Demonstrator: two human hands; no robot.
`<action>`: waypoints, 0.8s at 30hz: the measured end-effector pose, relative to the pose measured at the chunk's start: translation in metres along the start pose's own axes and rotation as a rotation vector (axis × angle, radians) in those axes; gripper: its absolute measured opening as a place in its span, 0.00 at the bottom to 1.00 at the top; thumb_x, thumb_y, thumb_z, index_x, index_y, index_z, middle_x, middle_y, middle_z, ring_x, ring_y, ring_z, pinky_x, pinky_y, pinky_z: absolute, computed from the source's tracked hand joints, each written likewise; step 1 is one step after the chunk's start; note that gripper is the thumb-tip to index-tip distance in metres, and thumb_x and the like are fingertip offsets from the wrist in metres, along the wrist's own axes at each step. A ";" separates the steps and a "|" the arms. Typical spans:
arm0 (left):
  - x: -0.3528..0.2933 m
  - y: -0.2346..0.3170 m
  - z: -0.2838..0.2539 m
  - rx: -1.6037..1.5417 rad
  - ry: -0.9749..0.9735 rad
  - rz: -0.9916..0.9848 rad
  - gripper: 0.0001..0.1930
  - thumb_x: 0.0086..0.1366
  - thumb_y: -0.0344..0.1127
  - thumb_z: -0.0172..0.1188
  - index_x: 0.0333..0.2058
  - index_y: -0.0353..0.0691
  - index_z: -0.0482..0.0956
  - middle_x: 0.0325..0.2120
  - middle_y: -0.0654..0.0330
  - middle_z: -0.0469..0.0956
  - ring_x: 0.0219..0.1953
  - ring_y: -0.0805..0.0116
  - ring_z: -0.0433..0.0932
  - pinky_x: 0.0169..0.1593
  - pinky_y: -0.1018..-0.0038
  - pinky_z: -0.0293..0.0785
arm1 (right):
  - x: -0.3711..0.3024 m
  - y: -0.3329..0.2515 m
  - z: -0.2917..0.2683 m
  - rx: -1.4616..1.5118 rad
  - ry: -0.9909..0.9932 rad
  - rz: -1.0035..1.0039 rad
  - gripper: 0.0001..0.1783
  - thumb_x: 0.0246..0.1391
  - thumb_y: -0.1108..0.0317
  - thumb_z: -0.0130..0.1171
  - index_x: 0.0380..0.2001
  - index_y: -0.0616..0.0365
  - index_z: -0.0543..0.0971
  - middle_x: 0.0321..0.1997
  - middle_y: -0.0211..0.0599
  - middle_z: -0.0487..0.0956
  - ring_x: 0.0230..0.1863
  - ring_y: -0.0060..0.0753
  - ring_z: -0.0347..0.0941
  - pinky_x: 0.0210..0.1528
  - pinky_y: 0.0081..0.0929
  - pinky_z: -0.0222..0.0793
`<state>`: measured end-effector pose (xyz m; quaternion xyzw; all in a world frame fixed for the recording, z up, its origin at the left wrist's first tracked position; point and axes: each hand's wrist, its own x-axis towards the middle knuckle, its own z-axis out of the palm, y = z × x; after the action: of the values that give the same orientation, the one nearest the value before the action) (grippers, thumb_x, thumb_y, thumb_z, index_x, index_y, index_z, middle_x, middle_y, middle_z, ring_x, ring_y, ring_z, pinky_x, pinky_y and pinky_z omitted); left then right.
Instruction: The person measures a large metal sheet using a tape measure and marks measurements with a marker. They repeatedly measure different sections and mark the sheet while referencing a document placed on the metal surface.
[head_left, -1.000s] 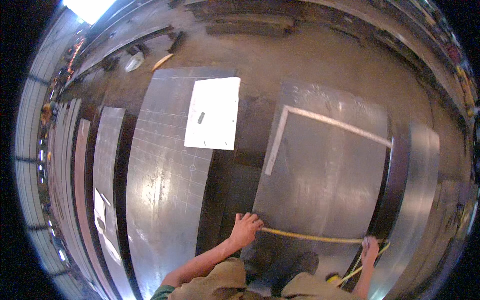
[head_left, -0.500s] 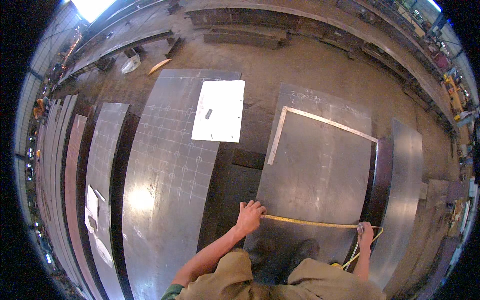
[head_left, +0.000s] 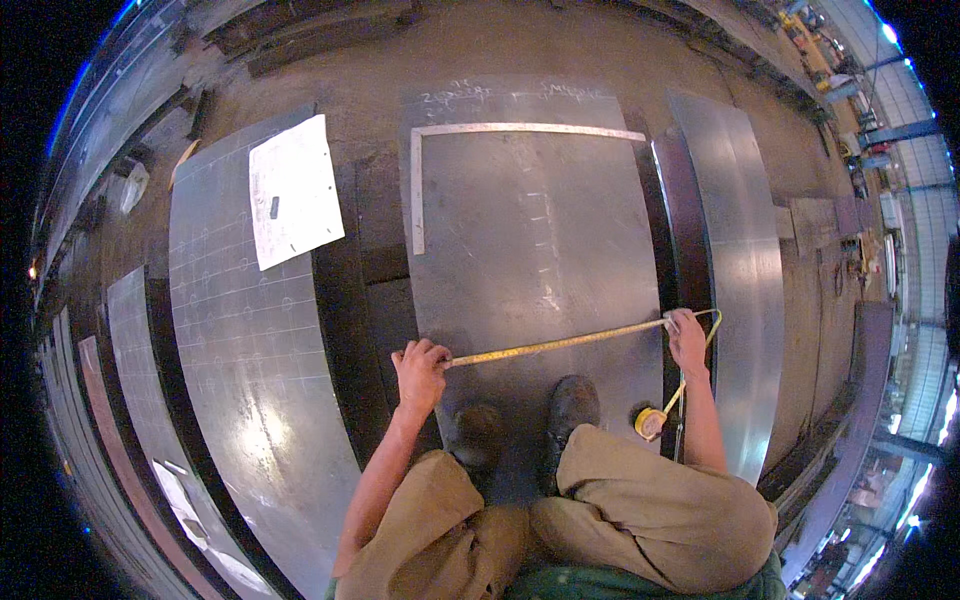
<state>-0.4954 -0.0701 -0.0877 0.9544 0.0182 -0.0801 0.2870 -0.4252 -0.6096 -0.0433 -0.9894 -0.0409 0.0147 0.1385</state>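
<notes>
A yellow tape measure blade [head_left: 555, 347] is stretched across a dark steel plate [head_left: 590, 230] in front of my knees. At the plate's left edge, my left hand [head_left: 420, 375] pinches the end of the blade. My right hand [head_left: 687, 340] grips the blade at the right edge. Beyond that hand, the blade loops back down to the yellow tape case [head_left: 649, 422], which is by my right shoe. A thin pale rod or strip shows beside my right forearm; its kind is unclear. Farther up the plate lies a large metal carpenter's square [head_left: 530, 128], with chalk marks near it.
My dark shoes [head_left: 573, 405] rest on the plate. To the left, a steel plate [head_left: 235, 330] with a chalked grid bears a white paper sheet [head_left: 297, 190] and a small dark object [head_left: 274, 208]. Another steel plate [head_left: 745, 270] lies to the right, across a dark gap.
My view has turned to the right and down, so the plates appear farther left and higher. The tape case now shows fully. Both hands still hold the blade at the plate's edges.
</notes>
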 end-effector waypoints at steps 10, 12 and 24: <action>0.007 -0.006 0.000 0.030 -0.095 -0.040 0.08 0.53 0.37 0.72 0.34 0.53 0.86 0.37 0.63 0.79 0.48 0.55 0.76 0.52 0.52 0.66 | 0.001 -0.003 0.001 -0.069 0.057 -0.047 0.10 0.58 0.76 0.61 0.43 0.56 0.79 0.45 0.41 0.77 0.44 0.55 0.77 0.43 0.43 0.74; 0.006 -0.002 0.000 0.010 -0.034 -0.005 0.06 0.54 0.34 0.70 0.32 0.51 0.86 0.34 0.65 0.79 0.46 0.58 0.76 0.49 0.55 0.65 | -0.001 -0.003 0.001 -0.058 0.005 -0.010 0.10 0.59 0.75 0.59 0.44 0.54 0.80 0.48 0.41 0.77 0.44 0.55 0.78 0.43 0.45 0.76; 0.009 0.005 -0.005 -0.003 -0.039 0.001 0.07 0.53 0.32 0.70 0.32 0.49 0.88 0.32 0.65 0.79 0.42 0.60 0.77 0.48 0.59 0.64 | -0.002 -0.008 0.002 0.030 0.060 0.127 0.12 0.63 0.69 0.59 0.49 0.53 0.77 0.47 0.45 0.75 0.43 0.57 0.78 0.40 0.49 0.75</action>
<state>-0.4858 -0.0718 -0.0820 0.9523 0.0121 -0.0985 0.2887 -0.4283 -0.6013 -0.0433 -0.9878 0.0265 -0.0054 0.1534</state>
